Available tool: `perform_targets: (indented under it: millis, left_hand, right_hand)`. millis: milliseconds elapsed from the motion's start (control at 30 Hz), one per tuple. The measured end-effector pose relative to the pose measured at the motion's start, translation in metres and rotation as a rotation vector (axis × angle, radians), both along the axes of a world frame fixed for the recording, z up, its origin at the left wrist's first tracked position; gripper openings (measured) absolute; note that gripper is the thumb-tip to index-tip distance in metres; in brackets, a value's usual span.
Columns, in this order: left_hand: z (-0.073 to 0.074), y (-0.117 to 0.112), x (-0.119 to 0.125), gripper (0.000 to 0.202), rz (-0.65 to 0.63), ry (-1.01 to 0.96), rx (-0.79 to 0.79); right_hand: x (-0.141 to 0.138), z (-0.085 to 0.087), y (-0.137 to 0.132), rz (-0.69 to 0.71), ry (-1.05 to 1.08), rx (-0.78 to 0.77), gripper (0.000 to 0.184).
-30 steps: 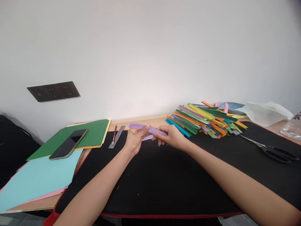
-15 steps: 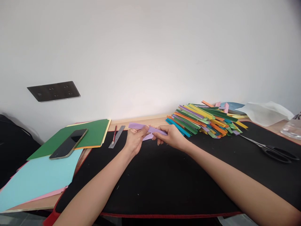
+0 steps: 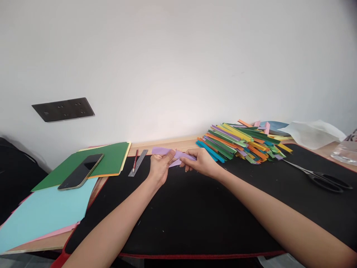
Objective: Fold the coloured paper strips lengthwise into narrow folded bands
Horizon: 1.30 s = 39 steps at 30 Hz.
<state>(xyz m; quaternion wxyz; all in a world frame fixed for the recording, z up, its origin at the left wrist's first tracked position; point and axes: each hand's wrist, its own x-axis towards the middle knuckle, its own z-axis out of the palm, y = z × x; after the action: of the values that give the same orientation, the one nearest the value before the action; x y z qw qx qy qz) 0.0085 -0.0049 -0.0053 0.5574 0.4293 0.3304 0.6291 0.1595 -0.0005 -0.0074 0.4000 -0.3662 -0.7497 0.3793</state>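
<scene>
A purple paper strip is held between my two hands, above the black mat. My left hand pinches it near the middle, and one end sticks out past the fingers to the left. The fingers of my right hand close on its right part. Another length of purple paper shows just below, between the hands; whether it belongs to the same strip I cannot tell. To the right of my right hand lies a heap of folded, many-coloured paper strips.
Black-handled scissors lie at the right. A steel ruler and a red pencil rest left of my hands. On the left, a phone sits on green paper beside light blue sheets. Crumpled translucent wrapping stands at the back right.
My right hand has shifted very slightly left along the purple strip. Otherwise the grip and the surrounding things look the same.
</scene>
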Motion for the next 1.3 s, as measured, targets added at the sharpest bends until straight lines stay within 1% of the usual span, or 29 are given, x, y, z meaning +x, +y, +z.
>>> perform_targets:
  millis: [100,200,300,400,467,633,1000,1167,1300]
  left_hand:
    - [0.0006,0.0021,-0.0027,0.023,0.017,-0.011,0.021]
    - [0.0036,0.0024,-0.0054,0.021,0.035,-0.008,0.091]
    - [0.0059,0.0005,-0.0062,0.019,-0.009,0.037,0.119]
    - [0.0059,-0.0016,-0.0053,0.018,-0.079,0.095,0.111]
    - [0.0054,-0.0022,-0.0047,0.018,-0.095,0.104,0.095]
    - [0.0054,-0.0023,-0.0046,0.023,-0.077,0.090,0.041]
    - [0.0053,-0.0053,-0.0020,0.024,-0.071,0.062,0.020]
    - [0.0012,-0.0056,-0.0006,0.028,-0.011,0.051,-0.017]
    - [-0.0004,-0.0047,-0.0004,0.026,0.017,0.038,-0.035]
  right_hand:
    - [0.0021,-0.0012,0.0016,-0.004,0.001,0.006,0.026]
    - [0.0046,-0.0024,0.0025,-0.009,0.015,0.019,0.025]
    - [0.0052,-0.0026,0.0010,-0.010,0.009,0.044,0.025]
    - [0.0042,-0.0021,-0.0014,-0.012,-0.020,0.070,0.024]
    - [0.0034,-0.0020,-0.0023,-0.006,-0.033,0.077,0.024]
    - [0.0019,-0.0025,-0.0029,0.004,-0.033,0.060,0.027]
    - [0.0015,-0.0044,-0.0015,-0.020,-0.039,0.039,0.034]
    - [0.0006,-0.0089,0.0025,-0.023,-0.075,0.077,0.034]
    - [0.0007,-0.0092,0.0033,-0.010,-0.092,0.075,0.036]
